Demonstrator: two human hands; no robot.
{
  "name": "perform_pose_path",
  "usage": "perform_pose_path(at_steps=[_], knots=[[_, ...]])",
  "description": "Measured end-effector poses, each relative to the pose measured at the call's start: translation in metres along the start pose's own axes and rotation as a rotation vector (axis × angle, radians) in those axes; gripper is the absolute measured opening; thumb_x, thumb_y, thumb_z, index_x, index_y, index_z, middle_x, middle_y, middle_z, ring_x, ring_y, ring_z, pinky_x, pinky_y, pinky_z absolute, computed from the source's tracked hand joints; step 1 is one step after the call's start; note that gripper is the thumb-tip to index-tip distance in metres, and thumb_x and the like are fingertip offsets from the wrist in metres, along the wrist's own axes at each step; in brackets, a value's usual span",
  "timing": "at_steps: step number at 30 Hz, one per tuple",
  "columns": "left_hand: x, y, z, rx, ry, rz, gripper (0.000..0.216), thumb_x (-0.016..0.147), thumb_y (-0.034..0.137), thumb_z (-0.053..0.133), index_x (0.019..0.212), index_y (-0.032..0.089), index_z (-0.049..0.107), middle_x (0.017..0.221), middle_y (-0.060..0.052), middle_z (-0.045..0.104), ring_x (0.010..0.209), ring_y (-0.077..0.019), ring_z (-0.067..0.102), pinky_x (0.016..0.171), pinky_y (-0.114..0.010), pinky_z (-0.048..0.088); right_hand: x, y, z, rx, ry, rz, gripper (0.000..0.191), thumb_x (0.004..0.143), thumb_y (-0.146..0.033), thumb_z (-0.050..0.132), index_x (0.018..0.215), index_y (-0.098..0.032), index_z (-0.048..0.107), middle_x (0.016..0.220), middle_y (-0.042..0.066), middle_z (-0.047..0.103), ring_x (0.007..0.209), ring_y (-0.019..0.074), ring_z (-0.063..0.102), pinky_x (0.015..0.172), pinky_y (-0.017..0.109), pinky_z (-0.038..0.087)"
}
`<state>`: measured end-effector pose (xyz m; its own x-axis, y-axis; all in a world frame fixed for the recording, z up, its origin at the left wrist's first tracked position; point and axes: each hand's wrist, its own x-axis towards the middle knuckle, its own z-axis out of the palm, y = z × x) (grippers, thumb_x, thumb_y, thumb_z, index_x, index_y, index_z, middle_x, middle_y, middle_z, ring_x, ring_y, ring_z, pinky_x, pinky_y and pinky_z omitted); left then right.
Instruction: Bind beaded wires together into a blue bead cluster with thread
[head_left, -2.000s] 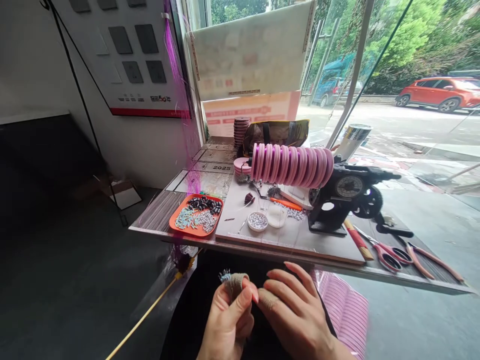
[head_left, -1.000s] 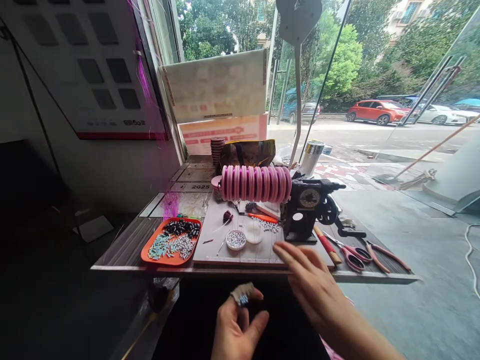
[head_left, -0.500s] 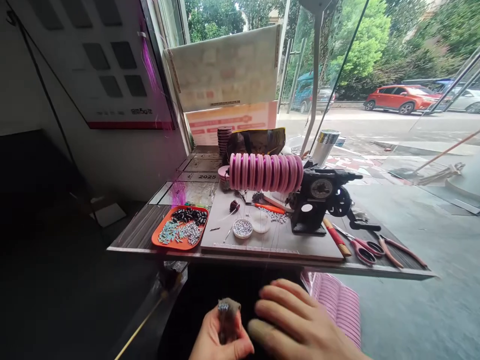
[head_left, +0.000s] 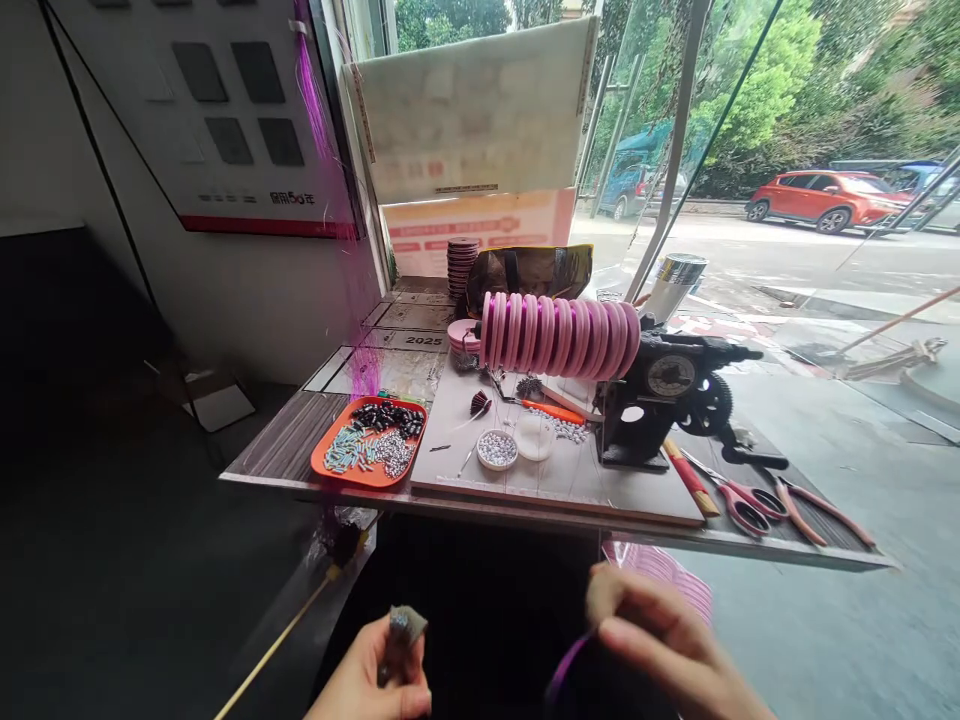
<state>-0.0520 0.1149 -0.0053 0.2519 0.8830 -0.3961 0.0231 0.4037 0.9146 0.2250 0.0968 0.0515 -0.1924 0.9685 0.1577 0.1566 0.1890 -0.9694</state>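
My left hand (head_left: 379, 668) is closed at the bottom, left of centre, over the dark lap. Between its fingers is a small grey-brown piece (head_left: 407, 622) with a shiny silvery patch; its exact kind is unclear, and the fingers hide its lower part. To the right, my right hand (head_left: 660, 640) has thumb and forefinger pinched together, with a tan covering on the forefinger's tip. From that pinch a purple strand (head_left: 568, 664) curves down to the left, blurred at its lower end. Both hands are below the table's front edge, apart from each other.
On the table are an orange tray (head_left: 319, 465) of beads, a white bead dish (head_left: 497, 465), a black hand-cranked winder (head_left: 637, 425) carrying pink spools (head_left: 559, 335), scissors (head_left: 746, 510) and pliers (head_left: 799, 515). A thin stick (head_left: 274, 645) slants at lower left.
My hands have moved apart: the left went left with the grey-brown piece, the right went right. The right fingers have closed into a pinch, and a purple strand now shows there. The view shifted slightly.
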Motion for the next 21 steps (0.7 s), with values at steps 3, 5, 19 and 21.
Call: perform_pose_path(at_steps=[3, 5, 19, 21], knots=[[0.01, 0.005, 0.004, 0.048, 0.027, 0.068, 0.037, 0.05, 0.039, 0.081, 0.067, 0.016, 0.057, 0.057, 0.003, 0.054, 0.057, -0.0115, 0.044, 0.056, -0.024, 0.037, -0.002, 0.005, -0.012, 0.16, 0.576, 0.09, 0.024, 0.079, -0.039, 0.059, 0.07, -0.018, 0.052, 0.06, -0.005, 0.043, 0.053, 0.0084, 0.04, 0.049, 0.019, 0.036], [0.015, 0.01, 0.015, 0.057, 0.035, 0.1, 0.035, 0.052, 0.038, 0.08, 0.068, 0.017, 0.059, 0.059, 0.002, 0.053, 0.059, -0.0124, 0.045, 0.058, -0.025, 0.038, 0.004, 0.008, -0.014, 0.11, 0.837, 0.072, 0.022, 0.074, -0.038, 0.064, 0.074, -0.017, 0.057, 0.059, -0.005, 0.046, 0.052, 0.0083, 0.04, 0.049, 0.019, 0.036], [0.015, 0.02, 0.055, -0.048, 0.037, 0.111, 0.038, 0.057, 0.048, 0.075, 0.068, 0.015, 0.06, 0.056, 0.003, 0.049, 0.049, -0.0097, 0.038, 0.049, -0.024, 0.034, 0.06, -0.007, -0.021, -1.075, 0.646, -0.028, 0.029, 0.086, -0.032, 0.044, 0.078, -0.017, 0.067, 0.047, -0.003, 0.053, 0.041, 0.0089, 0.046, 0.047, 0.02, 0.033], [0.015, 0.02, 0.056, -0.059, 0.041, 0.113, 0.038, 0.057, 0.048, 0.075, 0.068, 0.014, 0.061, 0.056, 0.003, 0.049, 0.049, -0.0095, 0.038, 0.048, -0.024, 0.033, 0.075, -0.016, -0.024, -1.232, 0.505, 0.101, 0.028, 0.087, -0.029, 0.042, 0.086, -0.019, 0.068, 0.051, -0.001, 0.058, 0.046, 0.0112, 0.053, 0.051, 0.021, 0.033]])
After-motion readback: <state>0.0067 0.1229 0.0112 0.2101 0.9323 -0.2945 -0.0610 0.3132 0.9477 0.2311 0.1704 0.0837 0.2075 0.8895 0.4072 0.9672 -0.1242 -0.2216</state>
